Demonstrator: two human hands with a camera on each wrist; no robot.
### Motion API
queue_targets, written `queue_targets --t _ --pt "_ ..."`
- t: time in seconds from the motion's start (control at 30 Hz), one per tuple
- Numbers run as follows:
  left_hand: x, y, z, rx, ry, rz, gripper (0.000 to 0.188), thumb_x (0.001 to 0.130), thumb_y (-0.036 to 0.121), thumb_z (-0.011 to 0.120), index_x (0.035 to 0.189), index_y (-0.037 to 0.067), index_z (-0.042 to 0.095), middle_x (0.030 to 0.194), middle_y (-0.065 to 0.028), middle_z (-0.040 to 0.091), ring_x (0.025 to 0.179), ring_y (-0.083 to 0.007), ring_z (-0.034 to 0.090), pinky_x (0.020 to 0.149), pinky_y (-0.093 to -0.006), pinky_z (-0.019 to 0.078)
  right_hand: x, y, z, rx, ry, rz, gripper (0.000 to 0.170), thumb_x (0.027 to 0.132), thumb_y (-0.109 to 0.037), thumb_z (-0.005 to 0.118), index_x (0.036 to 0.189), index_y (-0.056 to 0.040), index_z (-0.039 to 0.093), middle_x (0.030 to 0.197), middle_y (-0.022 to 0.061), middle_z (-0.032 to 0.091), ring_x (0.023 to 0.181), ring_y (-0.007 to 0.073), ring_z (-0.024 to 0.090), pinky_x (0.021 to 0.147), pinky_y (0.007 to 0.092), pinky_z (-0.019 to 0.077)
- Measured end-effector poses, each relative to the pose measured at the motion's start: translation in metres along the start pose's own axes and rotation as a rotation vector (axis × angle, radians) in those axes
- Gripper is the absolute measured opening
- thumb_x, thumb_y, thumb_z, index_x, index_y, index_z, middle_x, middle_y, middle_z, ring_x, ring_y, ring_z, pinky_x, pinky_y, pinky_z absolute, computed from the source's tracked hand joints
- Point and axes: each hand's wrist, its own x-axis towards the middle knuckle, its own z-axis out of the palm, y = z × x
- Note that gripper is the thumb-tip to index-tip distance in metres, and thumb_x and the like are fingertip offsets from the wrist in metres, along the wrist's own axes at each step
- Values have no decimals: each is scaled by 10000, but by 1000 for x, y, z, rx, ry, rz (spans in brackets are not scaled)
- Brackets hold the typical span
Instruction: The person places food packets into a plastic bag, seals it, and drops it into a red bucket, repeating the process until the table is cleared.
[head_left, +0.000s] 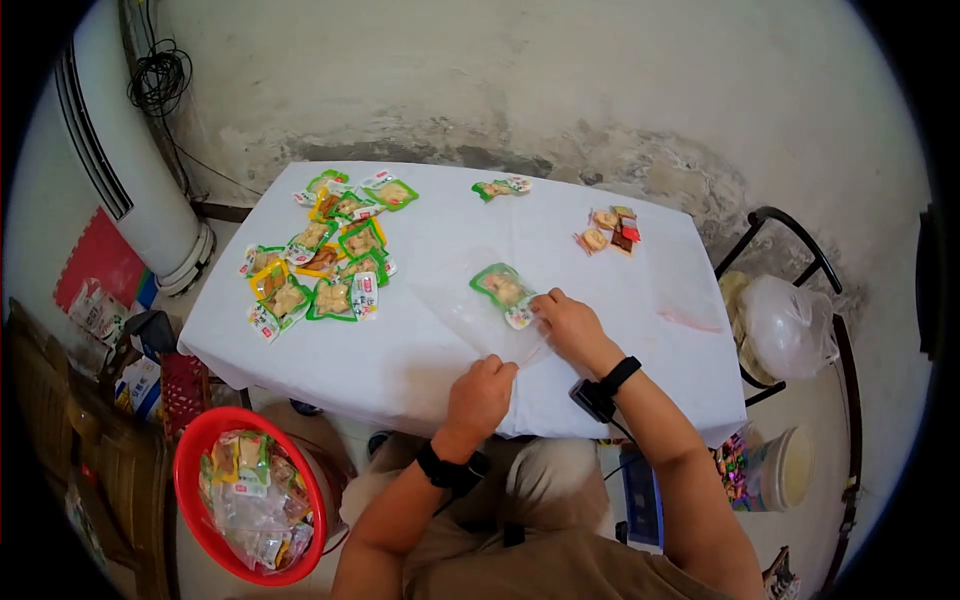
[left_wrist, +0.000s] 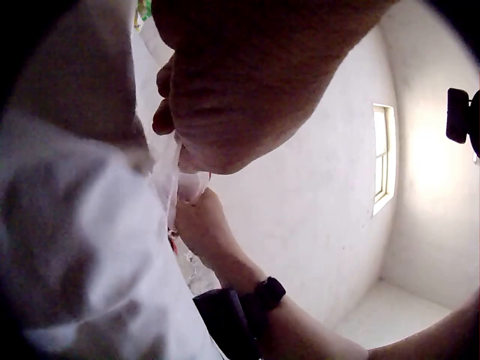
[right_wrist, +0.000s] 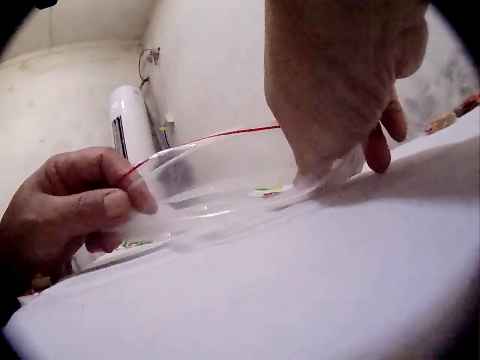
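A clear plastic bag (right_wrist: 217, 196) with a red strip along its mouth is spread between my hands, low over the white table. My left hand (head_left: 480, 400) pinches one end of its mouth, with thumb and forefinger on the film in the right wrist view. At the opposite end, my right hand (head_left: 572, 328) grips the film, its fingertips partly hidden behind the hand. A green-edged snack packet (head_left: 502, 287) with pale food inside lies just beyond the right fingertips, overlapping the bag in the head view. Both wrists wear black straps.
Several green and yellow snack packets (head_left: 335, 297) lie piled at the table's left. One more packet (head_left: 500, 188) lies at the back, small wrapped snacks (head_left: 610, 232) at the right. A red bucket (head_left: 187, 470) of packets stands on the floor left; a chair (head_left: 800, 235) stands right.
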Motion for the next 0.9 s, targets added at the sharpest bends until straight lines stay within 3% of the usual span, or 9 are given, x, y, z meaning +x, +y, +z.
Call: queue_targets --t 0.23,0.43,0.67,0.73,0.87,0.9 --pt "0 -4 3 31 40 25 79 781 73 557 833 88 615 720 -79 502 677 -261 543 563 -378 458 23 9 20 -50 51 -71 186 795 -184 570 937 -66 554 672 120 609 627 316 599 570 433 468" --pt "2 -6 4 70 28 21 76 775 78 575 834 88 621 720 -71 504 678 -252 546 562 -370 462 38 9 25 -178 91 -84 133 780 -208 577 760 -78 598 573 111 592 520 305 581 507 417 466" --pt "6 -8 1 71 78 2 46 774 77 572 802 97 602 725 -70 499 678 -252 543 547 -369 462 44 13 30 -225 124 -76 151 762 -199 573 680 -73 558 556 134 577 508 315 573 497 426 454" --pt "6 -9 -3 85 85 -2 35 771 74 568 788 93 593 727 -71 501 680 -253 542 547 -368 461 42 6 28 -215 58 27 138 761 -201 564 726 -67 568 580 128 598 523 303 592 502 438 455" --pt "7 -10 -5 80 62 -19 19 765 69 554 767 82 568 727 -75 497 683 -258 533 551 -370 456 34 6 14 -152 15 17 124 766 -191 556 767 -68 564 589 131 599 550 319 597 528 436 467" --pt "6 -12 -4 95 70 -36 19 765 69 554 767 82 568 727 -75 497 683 -258 533 551 -370 456 34 4 10 -163 -69 58 137 755 -201 574 773 -66 563 644 142 611 609 318 607 560 430 474"
